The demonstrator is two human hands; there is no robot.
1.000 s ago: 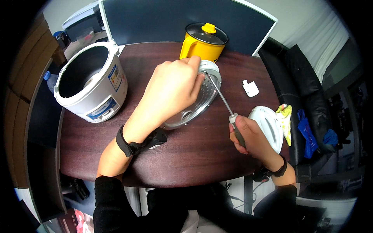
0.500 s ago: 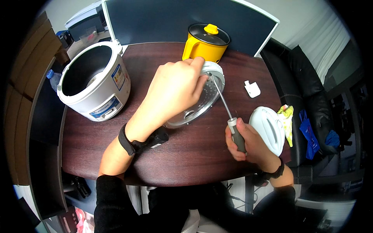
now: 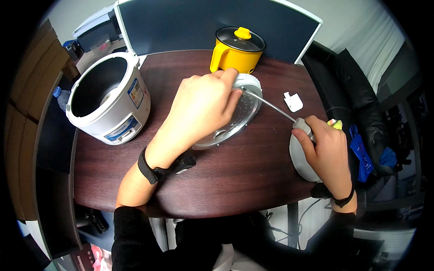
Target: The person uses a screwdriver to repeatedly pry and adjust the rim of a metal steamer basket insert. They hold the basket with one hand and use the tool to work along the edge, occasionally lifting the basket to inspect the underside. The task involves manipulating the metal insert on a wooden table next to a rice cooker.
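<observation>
My left hand (image 3: 203, 101) is closed on the far rim of a round rice cooker lid (image 3: 246, 108), with its perforated metal inner face showing. The lid is tilted over the table and partly hidden by my hand. My right hand (image 3: 327, 149) grips the grey handle of a screwdriver (image 3: 275, 109). Its shaft slants left, and the tip meets the lid's upper rim close to my left fingers. Beneath my right hand lies a pale oval cover (image 3: 300, 158), mostly hidden. A small white plastic piece (image 3: 294, 102) rests on the table beyond the screwdriver.
The white rice cooker body (image 3: 110, 99), without a lid, stands at the left of the dark wooden table (image 3: 217, 189). A yellow pot (image 3: 239, 50) with a glass lid stands at the back before a dark partition (image 3: 181, 27). A black sofa (image 3: 357, 90) is at the right.
My right hand has swung right and farther away, so the screwdriver now lies at a flatter slant. Its tip stays at the lid's rim. My left hand and the lid have barely moved.
</observation>
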